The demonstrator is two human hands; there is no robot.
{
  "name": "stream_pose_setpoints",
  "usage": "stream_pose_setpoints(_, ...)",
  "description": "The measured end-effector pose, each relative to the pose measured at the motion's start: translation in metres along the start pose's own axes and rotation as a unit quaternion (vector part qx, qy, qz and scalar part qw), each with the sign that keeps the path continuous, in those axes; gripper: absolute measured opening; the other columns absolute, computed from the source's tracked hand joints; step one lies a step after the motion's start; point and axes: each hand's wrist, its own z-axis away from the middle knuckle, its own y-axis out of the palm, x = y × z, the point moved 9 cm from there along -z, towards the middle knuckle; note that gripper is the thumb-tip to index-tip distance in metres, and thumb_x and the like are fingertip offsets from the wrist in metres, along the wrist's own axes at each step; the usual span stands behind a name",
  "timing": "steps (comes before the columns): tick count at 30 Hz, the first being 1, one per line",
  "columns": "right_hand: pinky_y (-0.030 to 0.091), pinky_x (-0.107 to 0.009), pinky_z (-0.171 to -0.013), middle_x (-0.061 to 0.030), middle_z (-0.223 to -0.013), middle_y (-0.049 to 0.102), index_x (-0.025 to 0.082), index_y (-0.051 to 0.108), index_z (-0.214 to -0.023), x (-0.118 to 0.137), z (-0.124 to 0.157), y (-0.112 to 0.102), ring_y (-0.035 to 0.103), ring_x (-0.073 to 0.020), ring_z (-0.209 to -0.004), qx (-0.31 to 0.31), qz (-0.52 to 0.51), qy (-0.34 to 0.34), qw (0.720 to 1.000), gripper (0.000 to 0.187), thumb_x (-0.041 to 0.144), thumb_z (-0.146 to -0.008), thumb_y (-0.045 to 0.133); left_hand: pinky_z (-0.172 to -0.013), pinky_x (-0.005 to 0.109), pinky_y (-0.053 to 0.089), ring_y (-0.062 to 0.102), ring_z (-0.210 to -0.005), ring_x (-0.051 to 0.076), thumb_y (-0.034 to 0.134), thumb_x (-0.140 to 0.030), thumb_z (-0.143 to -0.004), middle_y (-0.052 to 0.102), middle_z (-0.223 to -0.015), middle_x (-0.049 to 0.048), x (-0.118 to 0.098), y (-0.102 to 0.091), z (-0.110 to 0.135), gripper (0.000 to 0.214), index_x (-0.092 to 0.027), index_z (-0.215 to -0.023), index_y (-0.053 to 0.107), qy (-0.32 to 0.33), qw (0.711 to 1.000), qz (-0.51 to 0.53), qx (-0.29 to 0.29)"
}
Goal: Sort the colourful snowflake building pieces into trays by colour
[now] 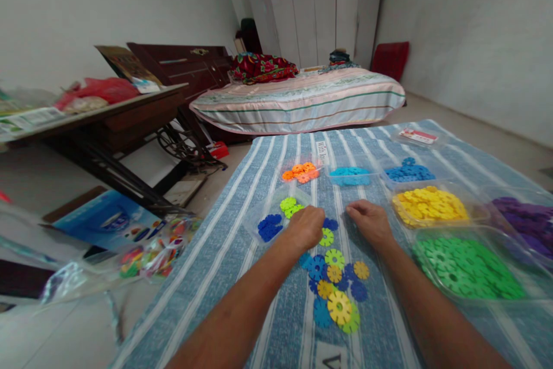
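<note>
My left hand is closed, its fingers curled down over the cloth by the right edge of a clear tray. In that tray lie dark blue notched discs and lime green notched discs. Whatever the left fingers hold is hidden. Beside them are a dark blue disc and a lime disc on the cloth. My right hand is also closed, low over the cloth, its fingertips pointing left; I cannot make out anything in them. Between my forearms lies a loose pile of yellow, blue and lime discs.
Clear tubs hold orange, light blue, blue, yellow, green and purple discs. A clear lid lies at the far right of the striped cloth. Beyond stand a bed and a sewing table.
</note>
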Motion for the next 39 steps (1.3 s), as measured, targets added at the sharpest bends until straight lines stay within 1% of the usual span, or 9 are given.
stream_pose_setpoints(12,0.045,-0.03,-0.067,-0.002,-0.07,0.066,0.02,0.066,-0.068,0.003,-0.001,-0.001,0.059,-0.0178,-0.068,-0.001,0.004,-0.006,1.0,0.023,0.038,-0.072,0.053,-0.081,0.029,0.045,0.058,-0.1,0.023,0.045,-0.009,-0.076,0.064,-0.1,0.0119,0.005,0.008,0.002,0.023,-0.015,-0.091,0.062,-0.013,0.999,0.002,0.036)
stream_pose_setpoints(16,0.045,-0.03,-0.067,-0.0019,-0.07,0.067,0.02,0.067,-0.068,0.004,-0.001,-0.002,0.059,-0.018,-0.068,-0.003,0.006,-0.003,1.0,0.022,0.037,-0.071,0.053,-0.08,0.028,0.045,0.058,-0.098,0.021,0.045,-0.01,-0.075,0.063,-0.101,0.0097,0.005,0.008,0.003,0.024,-0.016,-0.095,0.058,0.0,1.0,0.01,0.023)
stream_pose_setpoints(20,0.045,-0.03,-0.067,-0.002,-0.07,0.067,0.02,0.067,-0.069,0.003,-0.001,-0.001,0.06,-0.0181,-0.068,-0.003,0.002,0.001,1.0,0.023,0.038,-0.071,0.053,-0.073,0.03,0.045,0.061,-0.089,0.023,0.045,-0.01,-0.075,0.066,-0.092,0.0096,0.004,0.008,0.007,0.025,-0.016,-0.096,0.057,-0.003,1.0,0.019,0.003)
stream_pose_setpoints(24,0.046,-0.03,-0.066,-0.0019,-0.069,0.066,0.02,0.067,-0.069,0.002,0.0,-0.001,0.059,-0.0182,-0.067,-0.005,-0.006,0.0,1.0,0.023,0.039,-0.071,0.053,-0.072,0.027,0.043,0.061,-0.084,0.02,0.047,-0.012,-0.076,0.067,-0.086,0.006,0.007,-0.01,0.014,0.02,-0.019,-0.089,0.06,0.013,0.997,0.063,-0.043)
stream_pose_setpoints(27,0.046,-0.029,-0.065,-0.0018,-0.068,0.066,0.02,0.066,-0.068,0.001,0.001,-0.001,0.059,-0.018,-0.067,-0.007,-0.019,0.007,1.0,0.023,0.039,-0.07,0.054,-0.07,0.025,0.042,0.061,-0.078,0.016,0.047,-0.012,-0.076,0.067,-0.081,0.0036,0.03,-0.034,0.016,0.018,-0.018,-0.083,0.063,-0.001,0.99,0.105,-0.089)
stream_pose_setpoints(29,0.046,-0.029,-0.065,-0.0015,-0.067,0.065,0.02,0.066,-0.067,0.001,0.001,-0.001,0.059,-0.0176,-0.067,-0.007,-0.024,0.01,1.0,0.022,0.039,-0.07,0.054,-0.068,0.023,0.042,0.06,-0.073,0.015,0.048,-0.013,-0.076,0.066,-0.076,0.0026,0.056,-0.048,0.017,0.019,-0.018,-0.082,0.064,-0.035,0.986,0.114,-0.119)
stream_pose_setpoints(31,0.046,-0.029,-0.065,-0.0015,-0.067,0.065,0.019,0.066,-0.068,0.001,0.001,0.0,0.059,-0.0174,-0.066,-0.005,-0.023,0.01,1.0,0.022,0.038,-0.07,0.054,-0.064,0.022,0.041,0.059,-0.068,0.014,0.049,-0.011,-0.073,0.065,-0.07,0.0011,0.081,-0.055,0.018,0.019,-0.018,-0.08,0.066,-0.066,0.983,0.113,-0.126)
stream_pose_setpoints(35,0.046,-0.029,-0.066,-0.0015,-0.068,0.066,0.02,0.066,-0.068,0.001,0.0,-0.001,0.059,-0.0176,-0.067,-0.007,-0.014,0.007,1.0,0.023,0.039,-0.069,0.054,-0.058,0.019,0.04,0.058,-0.062,0.012,0.051,-0.008,-0.065,0.061,-0.056,-0.0028,0.114,-0.046,0.02,0.02,-0.019,-0.07,0.067,-0.1,0.984,0.12,-0.083)
stream_pose_setpoints(39,0.045,-0.03,-0.067,-0.0016,-0.069,0.066,0.02,0.066,-0.068,0.003,0.0,-0.001,0.059,-0.018,-0.069,-0.007,-0.008,-0.004,1.0,0.023,0.039,-0.07,0.052,-0.056,0.018,0.039,0.058,-0.059,0.011,0.052,-0.008,-0.062,0.06,-0.053,-0.0036,0.123,-0.028,0.022,0.019,-0.019,-0.064,0.067,-0.103,0.987,0.12,-0.029)
